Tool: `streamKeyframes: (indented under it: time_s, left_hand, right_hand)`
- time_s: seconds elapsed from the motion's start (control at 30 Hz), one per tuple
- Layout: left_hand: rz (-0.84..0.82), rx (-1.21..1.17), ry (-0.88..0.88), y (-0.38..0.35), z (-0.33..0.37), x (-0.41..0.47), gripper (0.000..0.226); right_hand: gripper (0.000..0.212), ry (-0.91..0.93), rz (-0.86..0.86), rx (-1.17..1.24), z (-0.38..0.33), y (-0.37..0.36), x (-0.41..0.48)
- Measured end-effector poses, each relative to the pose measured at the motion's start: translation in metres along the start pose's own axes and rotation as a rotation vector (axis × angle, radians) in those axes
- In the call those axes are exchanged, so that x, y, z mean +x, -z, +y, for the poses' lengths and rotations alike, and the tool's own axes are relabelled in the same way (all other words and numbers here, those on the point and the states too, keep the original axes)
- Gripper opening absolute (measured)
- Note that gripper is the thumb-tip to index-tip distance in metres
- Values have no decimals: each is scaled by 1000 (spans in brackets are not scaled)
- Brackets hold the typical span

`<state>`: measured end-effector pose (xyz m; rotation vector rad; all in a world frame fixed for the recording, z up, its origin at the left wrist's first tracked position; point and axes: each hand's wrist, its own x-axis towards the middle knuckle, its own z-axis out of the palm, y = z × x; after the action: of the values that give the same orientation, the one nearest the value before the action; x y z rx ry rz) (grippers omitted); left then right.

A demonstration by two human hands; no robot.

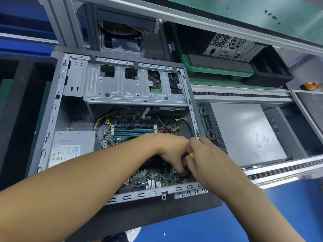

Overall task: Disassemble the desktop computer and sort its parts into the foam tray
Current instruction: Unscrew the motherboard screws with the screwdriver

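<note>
Open computer case (57,109) centre on surface (288,206). Inside: drive cage (132,88) far, motherboard (125,127) near, power supply (73,145) near left. Foam tray (22,102) left, side panel (244,133) right, second computer (232,48) far right. Left hand (173,152) and right hand (208,159) over motherboard's near right, tool handle (191,155) between.

The left forearm (87,186) is bare from the 8 o'clock edge up to the wrist. It looks broad and smooth and narrows toward the left hand (172,151), which is bare too, with low ridges at the knuckles. The right forearm (253,206) is bare from the 5 o'clock edge and looks slimmer. It ends in the bare right hand (206,154), whose back shows faint knuckle lines. A soft sheen of light lies on both arms.
</note>
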<state>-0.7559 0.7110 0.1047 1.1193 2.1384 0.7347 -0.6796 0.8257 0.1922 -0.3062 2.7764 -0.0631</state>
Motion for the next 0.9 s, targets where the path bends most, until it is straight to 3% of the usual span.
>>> streamKeyframes:
  time_s: [0.2, 0.37, 0.5, 0.57, 0.63, 0.73, 0.8, 0.87, 0.9]
  left_hand:
    - [2, 35, 44, -3, 0, 1, 16]
    - [-16, -22, -18, 2, 3, -1, 26]
    - [-45, -83, 0, 2, 2, 0, 44]
    - [-35, -75, -6, 2, 1, 0, 40]
    - [-4, -60, 25, -2, -3, 2, 22]
    - [36, -105, 38, -4, -7, 4, 48]
    - [12, -103, 46, -2, -6, 2, 41]
    - [-11, -89, 11, 0, 0, 0, 18]
    - [-12, -69, -21, 1, 2, 0, 19]
  right_hand:
    - [12, 28, -48, 49, 2, 2, -1]
    - [29, -88, 51, -43, -2, -1, -2]
    - [23, -71, 31, 25, -2, -5, -1]
    - [17, -37, 14, 55, -1, -1, -2]
    - [12, -19, -18, 67, -1, 2, -3]
    - [13, -6, -33, 72, -2, 0, -6]
    - [11, -1, 9, 82, -2, 0, -7]
    - [19, -31, 69, 73, -2, -1, -6]
    - [24, -62, 87, 57, -1, -1, -4]
